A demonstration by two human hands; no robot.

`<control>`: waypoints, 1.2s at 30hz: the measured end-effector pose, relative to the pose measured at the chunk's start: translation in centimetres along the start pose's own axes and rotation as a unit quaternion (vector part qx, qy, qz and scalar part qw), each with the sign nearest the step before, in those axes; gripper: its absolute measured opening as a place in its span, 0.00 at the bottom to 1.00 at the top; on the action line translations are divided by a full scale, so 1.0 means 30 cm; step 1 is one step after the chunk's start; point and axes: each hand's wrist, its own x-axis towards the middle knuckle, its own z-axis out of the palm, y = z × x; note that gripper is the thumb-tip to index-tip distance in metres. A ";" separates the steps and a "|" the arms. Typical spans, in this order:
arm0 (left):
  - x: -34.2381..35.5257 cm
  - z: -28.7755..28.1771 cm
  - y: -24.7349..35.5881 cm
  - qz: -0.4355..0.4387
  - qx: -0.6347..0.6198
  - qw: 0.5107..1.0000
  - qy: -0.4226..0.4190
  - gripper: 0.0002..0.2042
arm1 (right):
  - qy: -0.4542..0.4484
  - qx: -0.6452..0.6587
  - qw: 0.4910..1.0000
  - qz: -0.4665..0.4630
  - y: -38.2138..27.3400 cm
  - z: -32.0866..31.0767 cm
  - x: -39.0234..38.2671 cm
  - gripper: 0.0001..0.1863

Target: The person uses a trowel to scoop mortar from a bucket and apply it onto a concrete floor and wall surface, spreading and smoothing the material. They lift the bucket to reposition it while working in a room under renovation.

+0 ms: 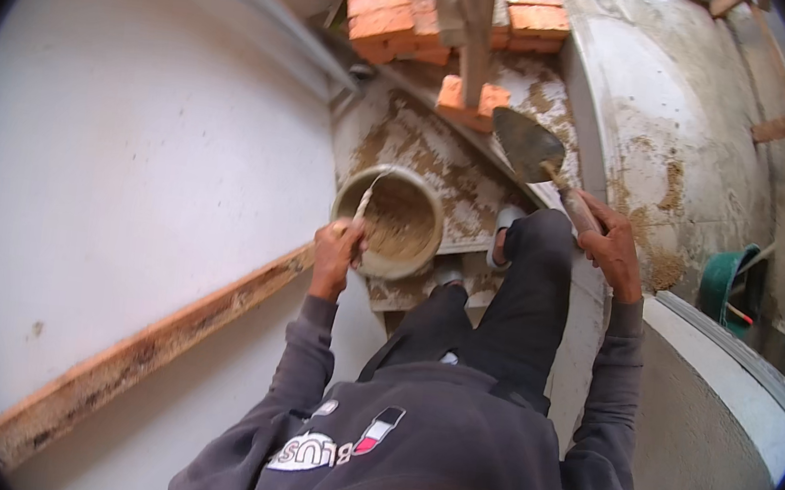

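Observation:
My right hand (613,249) is closed around the wooden handle of a mortar-stained trowel (527,144), whose pointed blade is held out ahead and to the left. In my left hand (337,251) is a slim tool with a pale handle (363,206); its thin, curved end reaches over the bucket, and its exact kind is unclear. Below it stands a round, pale bucket (437,202) with brown mortar (402,225) inside. Neither tool visibly touches the mortar.
Orange bricks (383,16) are stacked ahead, with a single brick (472,102) by a wooden post (474,38). A long timber (151,354) runs along the white wall (154,143) at left. A ledge (666,102) and a green container (723,283) are at right. Mortar splashes mark the steps.

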 end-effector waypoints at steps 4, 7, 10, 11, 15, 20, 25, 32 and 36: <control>0.004 0.014 0.047 0.005 -0.052 0.999 -0.012 0.14 | -0.051 -0.156 0.969 -0.186 -0.029 0.171 0.020 0.31; -0.009 0.028 0.087 0.010 -0.037 0.999 -0.022 0.13 | -0.083 -0.326 0.914 -0.226 -0.076 0.315 0.018 0.31; -0.006 0.054 0.119 0.006 -0.038 0.998 -0.045 0.13 | -0.072 -0.429 0.868 -0.241 -0.069 0.452 0.044 0.26; -0.007 0.059 0.132 0.010 -0.038 0.998 -0.046 0.13 | -0.063 -0.446 0.858 -0.246 -0.069 0.495 0.057 0.23; -0.006 0.073 0.148 0.019 -0.045 0.997 -0.055 0.13 | 0.049 -0.507 0.794 -0.332 -0.088 0.605 0.112 0.19; 0.000 0.093 0.149 0.028 -0.054 0.997 -0.044 0.12 | 0.051 -0.688 0.655 -0.308 -0.063 0.734 0.163 0.15; 0.019 0.106 0.190 0.026 -0.044 0.998 -0.027 0.12 | -0.052 -0.557 0.771 -0.305 0.028 0.759 0.211 0.06; 0.054 0.135 0.171 0.054 0.003 0.997 -0.048 0.14 | -0.192 -0.485 0.818 -0.243 0.041 0.670 0.267 0.09; 0.047 0.133 0.170 0.047 0.012 0.997 -0.057 0.15 | -0.294 -0.458 0.829 -0.124 0.066 0.680 0.270 0.11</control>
